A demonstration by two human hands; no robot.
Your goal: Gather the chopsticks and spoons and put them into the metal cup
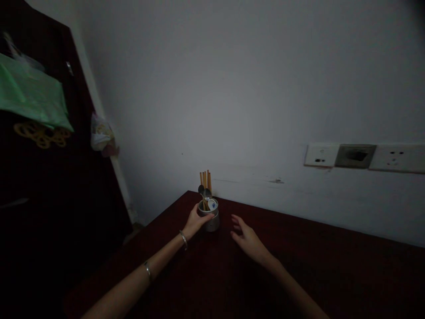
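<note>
A small metal utensil cup [212, 221] stands near the far corner of a dark red table [299, 261]. Wooden chopsticks [206, 179] and a couple of spoons [206, 195] stick out of it. My left hand [195, 221] is wrapped around the cup's left side, with a bracelet at the wrist. My right hand [247, 239] hovers just right of the cup, fingers apart and holding nothing.
A white wall rises right behind the table, with a row of wall sockets [363, 156] at the right. A dark cabinet [49, 177] stands at the left, with a green plastic bag [31, 93] hanging on it. The room is dim.
</note>
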